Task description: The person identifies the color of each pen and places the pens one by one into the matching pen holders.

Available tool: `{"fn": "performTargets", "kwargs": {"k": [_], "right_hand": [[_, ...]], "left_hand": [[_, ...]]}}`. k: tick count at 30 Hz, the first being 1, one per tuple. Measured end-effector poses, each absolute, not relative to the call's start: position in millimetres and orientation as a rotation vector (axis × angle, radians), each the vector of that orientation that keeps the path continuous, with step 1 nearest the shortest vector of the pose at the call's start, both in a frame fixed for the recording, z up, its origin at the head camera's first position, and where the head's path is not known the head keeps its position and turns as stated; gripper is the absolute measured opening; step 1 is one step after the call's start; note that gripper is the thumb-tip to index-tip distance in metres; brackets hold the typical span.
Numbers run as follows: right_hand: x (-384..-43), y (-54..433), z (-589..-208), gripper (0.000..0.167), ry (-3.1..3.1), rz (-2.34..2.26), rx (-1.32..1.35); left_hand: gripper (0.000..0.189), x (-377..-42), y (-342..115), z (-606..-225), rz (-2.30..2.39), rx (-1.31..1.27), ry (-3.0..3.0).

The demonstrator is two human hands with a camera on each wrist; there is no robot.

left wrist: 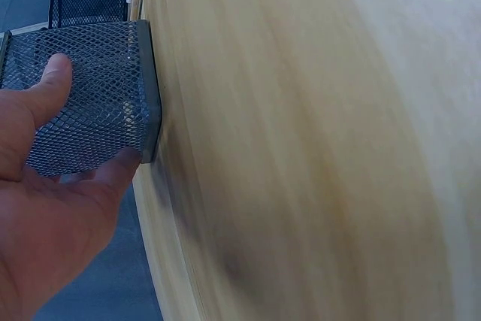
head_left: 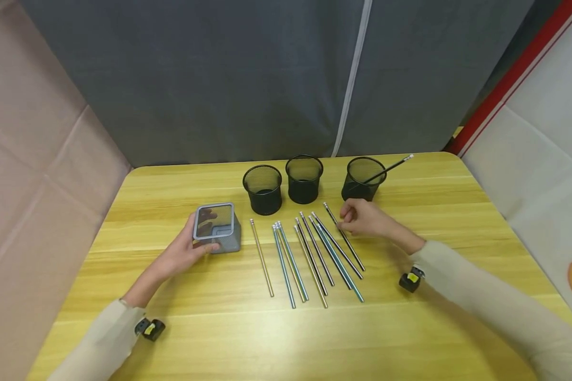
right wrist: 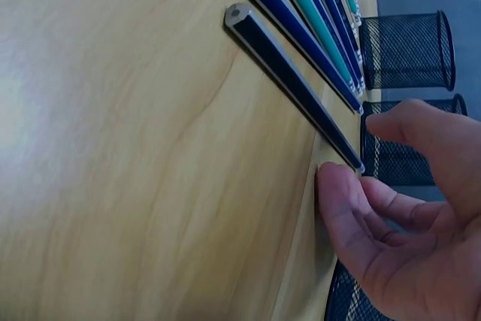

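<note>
On the left, my left hand point(head_left: 183, 255) grips a grey square mesh pen holder point(head_left: 229, 243), thumb on the near side and fingers round the far left side. In the left wrist view, the thumb lies against the mesh of the holder point(left wrist: 98, 95). My right hand point(head_left: 366, 218) hovers by the eraser end of a dark pencil point(head_left: 355, 254), the rightmost on the table. The right wrist view has thumb and bent fingers apart, with the dark pencil point(right wrist: 293, 88) lying on the table just beyond the gap, apparently untouched.
Several gold, blue and dark pencils point(head_left: 286, 270) lie in a loose row on the wooden table point(head_left: 267, 344), eraser ends away from me. Behind stand three round black mesh cups point(head_left: 265, 202); the right one holds a black pencil point(head_left: 394, 165). A grey curtain point(head_left: 219, 79) hangs behind the table.
</note>
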State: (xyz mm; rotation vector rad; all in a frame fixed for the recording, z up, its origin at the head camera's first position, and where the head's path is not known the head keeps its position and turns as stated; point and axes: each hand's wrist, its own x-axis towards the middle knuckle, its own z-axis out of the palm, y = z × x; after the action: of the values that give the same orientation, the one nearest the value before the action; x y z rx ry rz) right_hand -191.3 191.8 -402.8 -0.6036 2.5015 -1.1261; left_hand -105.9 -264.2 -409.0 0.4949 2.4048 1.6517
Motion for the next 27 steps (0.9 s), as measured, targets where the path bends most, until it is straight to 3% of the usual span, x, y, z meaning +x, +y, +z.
{"fn": "performTargets", "kwargs": {"k": [27], "right_hand": [[-190.6,170.3,-397.8,0.009,2.668,-0.826,-0.570]], "left_hand": [[0.082,-105.6,-263.4,-408.2,1.638,0.464,2.411]]}}
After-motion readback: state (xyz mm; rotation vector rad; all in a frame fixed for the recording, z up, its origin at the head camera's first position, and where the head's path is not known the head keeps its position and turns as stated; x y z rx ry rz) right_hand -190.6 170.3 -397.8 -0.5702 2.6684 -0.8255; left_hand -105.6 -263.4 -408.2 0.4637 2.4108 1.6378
